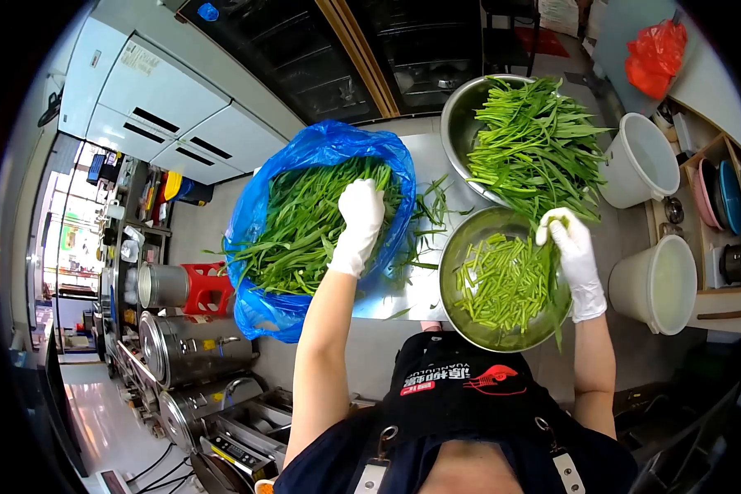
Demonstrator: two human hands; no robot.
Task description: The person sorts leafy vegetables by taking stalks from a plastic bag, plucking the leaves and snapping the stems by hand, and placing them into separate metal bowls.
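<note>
We see a crinkled blue plastic bag (330, 138) stuffed with leafy stalks (300, 226), a shiny upper bowl (459, 123) heaped with slender greens (535, 140), and a round lower bowl (479, 339). At its rim the gloved right hand (568, 240) pinches limp leaves (549, 267); short cut stems (500, 284) lie inside. The left hand (361, 210) hides its fingertips among the stalks, so we cannot tell its grip.

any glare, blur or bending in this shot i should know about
In the head view, wide-angle distortion tilts the white cabinet and the corners go black; in the head view, glare whitens the metal table beside the blue bag; also there, the left hand and right hand look reasonably sharp.
</note>
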